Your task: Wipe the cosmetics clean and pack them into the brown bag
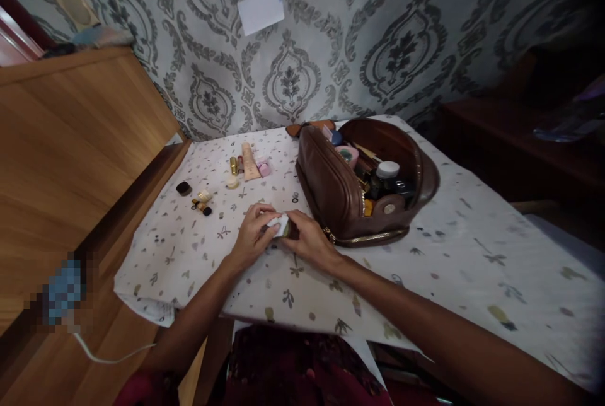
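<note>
1. From where I stand, both hands meet near the centre of the frame, over the patterned cloth (265, 295).
2. The left hand (254, 237) has its thumb and fingers pinched on a small white item (280, 225) with a greenish part below.
3. The right hand (312, 243) curls its fingers around the other side of that item; its exact shape is hidden by the fingers.
4. Just right of the hands, the brown bag (331, 188) sits open, a white round container (387, 169) and a pink item (347, 155) showing inside.
5. Left of the bag, a peach tube (250, 162) lies between a gold piece (234, 166) and a small pink piece (263, 169).
6. Further left are a dark round piece (184, 188) and a black-and-gold piece (202, 207).
7. At upper centre, a white paper (261, 9) shows against the patterned wall (289, 78).
</note>
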A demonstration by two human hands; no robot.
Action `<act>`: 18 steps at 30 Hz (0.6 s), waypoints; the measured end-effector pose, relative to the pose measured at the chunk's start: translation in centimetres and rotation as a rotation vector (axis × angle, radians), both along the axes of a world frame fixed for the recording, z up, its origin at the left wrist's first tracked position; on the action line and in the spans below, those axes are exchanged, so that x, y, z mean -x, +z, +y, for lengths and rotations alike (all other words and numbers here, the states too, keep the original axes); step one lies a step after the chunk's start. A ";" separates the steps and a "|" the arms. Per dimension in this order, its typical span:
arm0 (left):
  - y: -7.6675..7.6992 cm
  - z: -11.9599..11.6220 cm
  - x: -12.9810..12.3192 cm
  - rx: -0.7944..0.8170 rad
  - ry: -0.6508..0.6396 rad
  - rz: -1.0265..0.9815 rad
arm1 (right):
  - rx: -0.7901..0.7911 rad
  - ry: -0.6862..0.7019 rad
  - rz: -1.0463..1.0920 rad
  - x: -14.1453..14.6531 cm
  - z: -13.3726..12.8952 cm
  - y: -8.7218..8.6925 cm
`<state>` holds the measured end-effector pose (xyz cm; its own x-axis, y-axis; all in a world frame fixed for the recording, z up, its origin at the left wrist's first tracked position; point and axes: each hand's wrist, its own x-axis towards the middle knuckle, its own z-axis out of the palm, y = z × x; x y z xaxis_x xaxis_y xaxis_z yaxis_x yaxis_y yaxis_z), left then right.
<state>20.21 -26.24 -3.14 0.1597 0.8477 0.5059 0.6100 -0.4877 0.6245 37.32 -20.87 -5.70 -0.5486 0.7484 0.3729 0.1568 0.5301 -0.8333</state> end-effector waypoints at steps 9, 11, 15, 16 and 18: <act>0.4 0.5 0.4 0.230 0.096 -0.153 | -0.062 0.029 -0.006 -0.1 -0.5 -0.3; 0.0 0.6 0.6 0.276 0.128 -0.195 | -0.025 0.023 0.035 -0.1 -0.7 -0.3; -0.6 0.5 0.6 0.391 0.130 -0.281 | 0.039 -0.022 0.084 -0.1 -0.7 -0.1; -0.6 0.5 0.5 0.428 0.116 -0.308 | 0.047 -0.033 0.088 -0.1 -0.7 -0.1; -0.4 0.2 0.3 0.467 0.082 -0.356 | 0.051 -0.048 0.089 -0.1 -0.6 0.0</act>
<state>19.90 -25.99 -3.58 -0.0273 0.9958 0.0870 0.3480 -0.0721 0.9347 37.39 -21.46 -5.68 -0.4780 0.7924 0.3789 0.1055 0.4801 -0.8709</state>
